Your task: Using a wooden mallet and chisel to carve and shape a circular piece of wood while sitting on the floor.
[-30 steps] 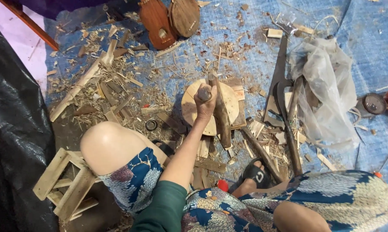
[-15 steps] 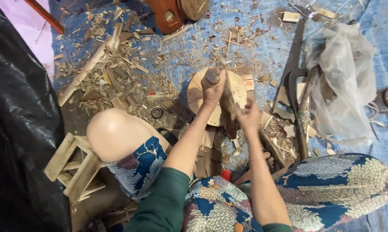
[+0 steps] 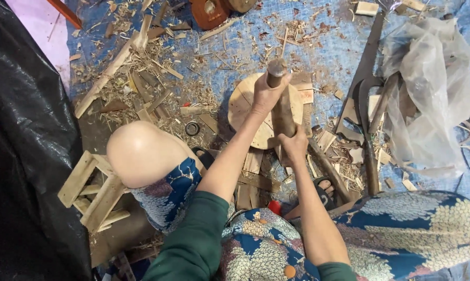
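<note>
Hands share one dark wooden stick, which you hold nearly upright over the round block on the blue tarp. Standing it on end likely lets the block take the load and steadies the stick from both ends.

Your left hand is wrapped around the stick close under its blunt top, fingers curled around it. Your right hand is clenched around the lower part, near where the stick meets the block's near edge; the contact itself is hidden behind that hand.

Both forearms reach forward from your lap, the left from a green sleeve, elbows bent, wrists close together. Your bare knee juts out left of the block, beside a small wooden stool. Shavings litter the tarp, and a crumpled plastic bag lies well to the right.
</note>
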